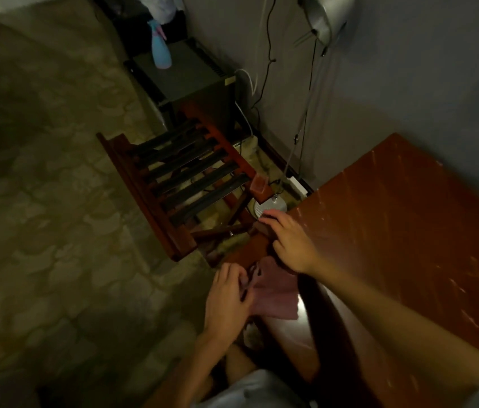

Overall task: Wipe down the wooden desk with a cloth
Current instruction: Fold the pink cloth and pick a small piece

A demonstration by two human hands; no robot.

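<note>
The wooden desk (403,219) fills the right side, its reddish-brown top scuffed with pale streaks. A pink cloth (273,293) hangs against the desk's left side, just below the top's edge. My left hand (228,301) grips the cloth's left part with curled fingers. My right hand (288,240) lies at the desk's near-left corner, fingers curled over the edge above the cloth. Whether it also pinches the cloth is hidden in the dim, blurred view.
A wooden slatted rack (185,184) stands on the patterned floor left of the desk. Beyond it a dark box (185,75) carries a blue spray bottle (160,45). Cables (267,54), a lamp (325,16) and a power strip (298,184) line the wall.
</note>
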